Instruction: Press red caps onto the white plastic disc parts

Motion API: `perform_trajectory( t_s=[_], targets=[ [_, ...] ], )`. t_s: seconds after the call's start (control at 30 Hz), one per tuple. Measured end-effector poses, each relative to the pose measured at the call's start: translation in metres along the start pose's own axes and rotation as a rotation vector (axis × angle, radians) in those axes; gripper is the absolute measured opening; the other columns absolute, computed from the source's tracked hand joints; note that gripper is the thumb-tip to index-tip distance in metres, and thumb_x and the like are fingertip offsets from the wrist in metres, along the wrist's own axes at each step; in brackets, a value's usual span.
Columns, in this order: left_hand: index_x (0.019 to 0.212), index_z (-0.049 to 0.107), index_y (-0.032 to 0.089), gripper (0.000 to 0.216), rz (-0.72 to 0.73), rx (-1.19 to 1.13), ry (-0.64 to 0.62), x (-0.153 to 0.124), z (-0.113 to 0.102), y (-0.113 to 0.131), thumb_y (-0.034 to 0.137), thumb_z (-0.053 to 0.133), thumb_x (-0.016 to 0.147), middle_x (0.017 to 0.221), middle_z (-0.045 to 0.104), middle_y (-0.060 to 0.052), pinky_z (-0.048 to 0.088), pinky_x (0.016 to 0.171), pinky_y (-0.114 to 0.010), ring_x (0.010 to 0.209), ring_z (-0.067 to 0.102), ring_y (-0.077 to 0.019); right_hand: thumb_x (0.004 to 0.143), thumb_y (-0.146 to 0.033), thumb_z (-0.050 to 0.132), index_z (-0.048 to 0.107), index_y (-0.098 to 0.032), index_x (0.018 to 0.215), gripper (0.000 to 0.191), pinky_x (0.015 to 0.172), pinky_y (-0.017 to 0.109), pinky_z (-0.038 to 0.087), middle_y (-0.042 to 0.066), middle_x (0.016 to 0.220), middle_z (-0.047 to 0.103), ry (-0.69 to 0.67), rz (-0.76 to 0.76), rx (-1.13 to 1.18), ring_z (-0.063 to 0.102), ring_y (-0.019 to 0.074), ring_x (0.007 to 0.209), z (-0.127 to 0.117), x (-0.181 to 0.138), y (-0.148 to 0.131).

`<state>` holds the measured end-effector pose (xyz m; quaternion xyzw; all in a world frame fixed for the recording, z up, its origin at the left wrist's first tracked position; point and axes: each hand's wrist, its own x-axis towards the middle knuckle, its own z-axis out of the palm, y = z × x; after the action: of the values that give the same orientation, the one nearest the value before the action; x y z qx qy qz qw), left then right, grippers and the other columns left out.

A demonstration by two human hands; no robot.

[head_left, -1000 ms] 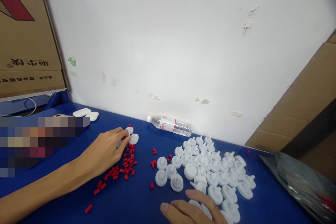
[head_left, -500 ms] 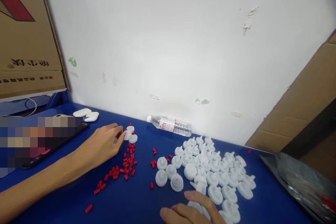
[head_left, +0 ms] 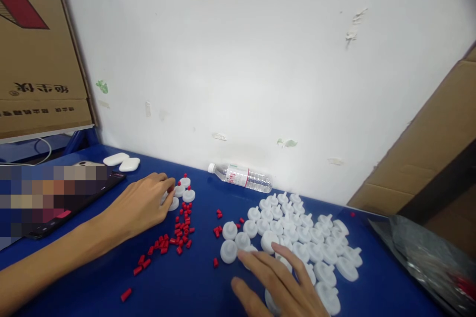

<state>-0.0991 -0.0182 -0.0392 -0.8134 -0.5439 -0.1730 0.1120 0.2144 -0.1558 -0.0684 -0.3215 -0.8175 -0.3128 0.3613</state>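
Observation:
On a blue table (head_left: 208, 287), my left hand (head_left: 139, 208) rests with fingers curled, its fingertips against a small group of white discs with red caps (head_left: 182, 190). Whether it grips one I cannot make out. Loose red caps (head_left: 174, 237) lie scattered just below and right of that hand. My right hand (head_left: 278, 280) lies flat with fingers spread over the near edge of a large pile of white plastic discs (head_left: 301, 237), fingertips touching the discs at the pile's left.
A clear water bottle (head_left: 241, 177) lies on its side by the white wall. White cases (head_left: 122, 161) and a dark flat device (head_left: 70, 208) sit far left. Cardboard boxes (head_left: 37, 49) stand at left and right; a grey plastic bag (head_left: 427, 257) lies right.
My right hand has moved up from the frame's bottom edge onto the white disc pile, fingers now spread. My left hand shifted slightly left and back beside the capped discs.

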Motion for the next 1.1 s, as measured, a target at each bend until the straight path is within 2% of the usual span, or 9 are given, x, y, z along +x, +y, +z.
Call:
perform_trajectory(
  t_s=[0.1, 0.17, 0.3, 0.43, 0.57, 0.73, 0.87, 1.0, 1.1],
  targets=[
    [0.09, 0.069, 0.022, 0.036, 0.04, -0.008, 0.018, -0.001, 0.001, 0.001, 0.034, 0.037, 0.101, 0.089, 0.069, -0.011, 0.045, 0.066, -0.039, 0.087, 0.065, -0.0312, 0.104, -0.018, 0.055, 0.076, -0.029, 0.115, 0.026, 0.128, 0.041, 0.028, 0.003, 0.134, 0.073, -0.04, 0.076, -0.023, 0.069, 0.0157, 0.123, 0.007, -0.005, 0.003],
    [0.091, 0.069, 0.022, 0.034, 0.063, -0.017, 0.042, -0.001, 0.0, 0.002, 0.033, 0.039, 0.101, 0.091, 0.07, -0.012, 0.048, 0.07, -0.041, 0.093, 0.065, -0.0329, 0.107, -0.027, 0.053, 0.074, -0.03, 0.124, 0.027, 0.13, 0.043, 0.021, 0.004, 0.14, 0.07, -0.095, 0.075, -0.047, 0.066, 0.0179, 0.128, 0.012, -0.009, 0.006],
    [0.096, 0.069, 0.02, 0.031, 0.164, -0.056, 0.073, -0.001, -0.003, 0.005, 0.033, 0.041, 0.103, 0.108, 0.07, -0.014, 0.052, 0.09, -0.046, 0.112, 0.06, -0.0348, 0.11, -0.038, 0.049, 0.07, -0.03, 0.133, 0.032, 0.132, 0.043, 0.013, 0.001, 0.14, 0.07, -0.191, 0.048, -0.076, 0.066, 0.0182, 0.128, 0.018, -0.018, 0.011],
    [0.101, 0.072, 0.022, 0.033, 0.294, -0.085, 0.05, -0.002, 0.0, 0.007, 0.025, 0.04, 0.105, 0.124, 0.067, -0.013, 0.05, 0.101, -0.049, 0.123, 0.054, -0.0337, 0.107, -0.032, 0.052, 0.072, -0.027, 0.126, 0.028, 0.132, 0.043, 0.015, 0.002, 0.133, 0.073, -0.168, 0.073, -0.032, 0.069, 0.0174, 0.121, 0.019, -0.02, 0.011],
    [0.104, 0.075, 0.024, 0.034, 0.338, -0.091, 0.043, -0.004, 0.007, 0.005, 0.022, 0.041, 0.105, 0.132, 0.063, -0.013, 0.049, 0.1, -0.054, 0.126, 0.052, -0.0356, 0.106, -0.025, 0.051, 0.073, -0.028, 0.123, 0.028, 0.13, 0.043, 0.021, 0.003, 0.125, 0.075, -0.134, 0.112, -0.009, 0.069, 0.017, 0.119, 0.019, -0.019, 0.01],
    [0.104, 0.075, 0.026, 0.034, 0.361, -0.105, 0.047, -0.005, 0.009, 0.006, 0.021, 0.041, 0.107, 0.129, 0.063, -0.012, 0.051, 0.095, -0.049, 0.12, 0.055, -0.0337, 0.106, -0.03, 0.052, 0.068, -0.028, 0.134, 0.032, 0.13, 0.046, 0.024, 0.006, 0.137, 0.071, -0.158, 0.09, -0.053, 0.068, 0.0205, 0.124, 0.022, -0.023, 0.012],
    [0.095, 0.074, 0.024, 0.033, 0.365, -0.115, 0.066, -0.005, 0.008, 0.007, 0.019, 0.042, 0.105, 0.125, 0.065, -0.012, 0.05, 0.09, -0.047, 0.115, 0.056, -0.0331, 0.105, -0.026, 0.052, 0.071, -0.028, 0.126, 0.028, 0.128, 0.047, 0.028, 0.004, 0.127, 0.075, -0.159, 0.112, -0.025, 0.071, 0.0189, 0.118, 0.022, -0.023, 0.012],
    [0.094, 0.071, 0.023, 0.03, 0.362, -0.137, 0.11, -0.003, 0.003, 0.007, 0.019, 0.043, 0.106, 0.12, 0.067, -0.011, 0.048, 0.088, -0.047, 0.112, 0.058, -0.0322, 0.107, -0.029, 0.05, 0.071, -0.028, 0.126, 0.029, 0.128, 0.046, 0.028, 0.004, 0.127, 0.075, -0.136, 0.13, -0.04, 0.071, 0.0184, 0.117, 0.018, -0.019, 0.012],
    [0.101, 0.07, 0.022, 0.027, 0.375, -0.182, 0.166, -0.002, -0.005, 0.012, 0.023, 0.044, 0.108, 0.113, 0.07, -0.01, 0.047, 0.095, -0.047, 0.114, 0.059, -0.0307, 0.111, -0.033, 0.044, 0.068, -0.024, 0.133, 0.034, 0.131, 0.044, 0.02, 0.003, 0.127, 0.076, -0.218, 0.041, -0.074, 0.072, 0.0182, 0.118, 0.015, -0.016, 0.015]
  ],
)
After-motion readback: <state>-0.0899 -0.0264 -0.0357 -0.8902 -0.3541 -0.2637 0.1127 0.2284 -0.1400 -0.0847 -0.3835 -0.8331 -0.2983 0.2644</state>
